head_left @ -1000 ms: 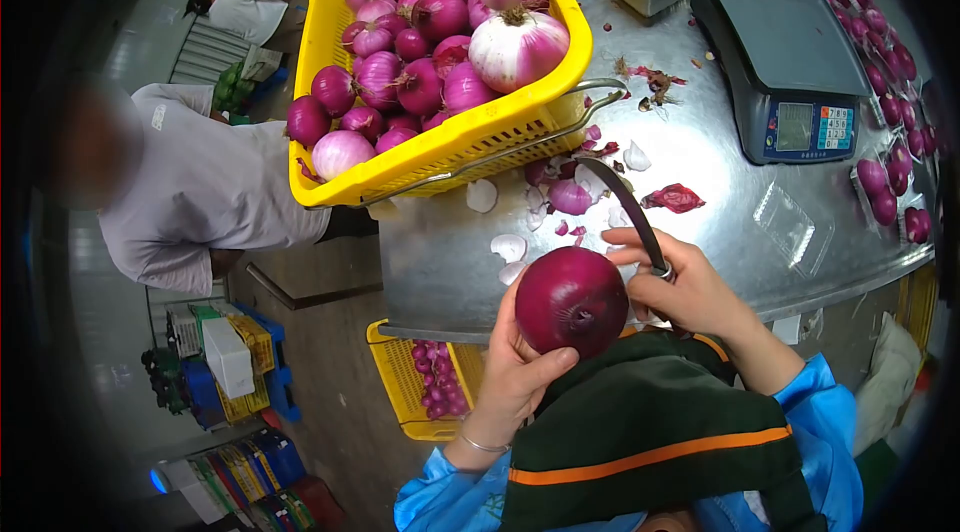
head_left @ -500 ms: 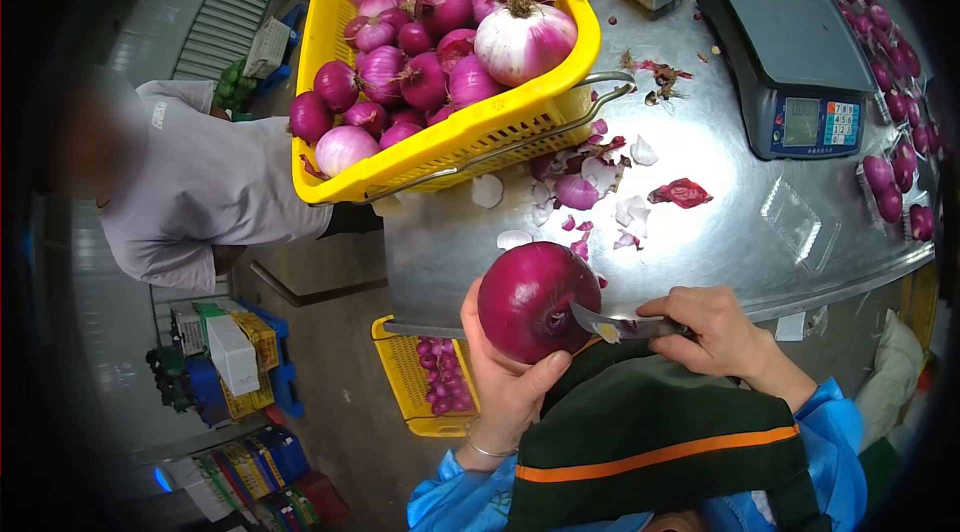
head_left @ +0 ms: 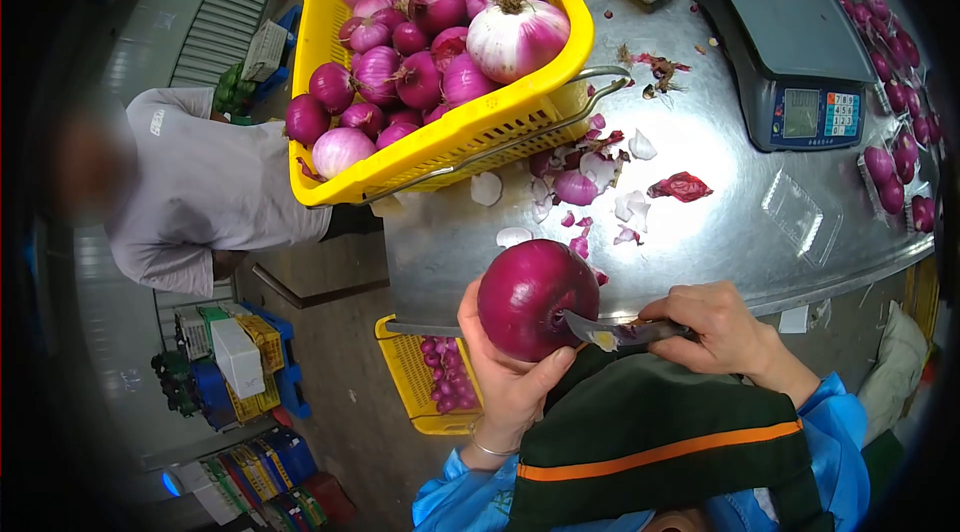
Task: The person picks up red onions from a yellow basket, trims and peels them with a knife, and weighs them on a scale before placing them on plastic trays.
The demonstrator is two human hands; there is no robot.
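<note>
**Near:** the left hand (head_left: 505, 372) cups a large, round, glossy purple-red onion (head_left: 535, 297) from below, fingers closed around it. The right hand (head_left: 715, 327), just beside it, is clenched on a short curved steel knife (head_left: 610, 332). The blade lies level, tip pointing left into the onion's lower end. Both hands are at the near edge of the steel table (head_left: 700, 242).

**Beyond the hands:** open steel strewn with pale and purple peel scraps (head_left: 577, 189).

**Farther:** a yellow plastic basket (head_left: 440, 147) of onions beyond the left hand, and a dark digital scale (head_left: 790, 42) beyond the right.
</note>
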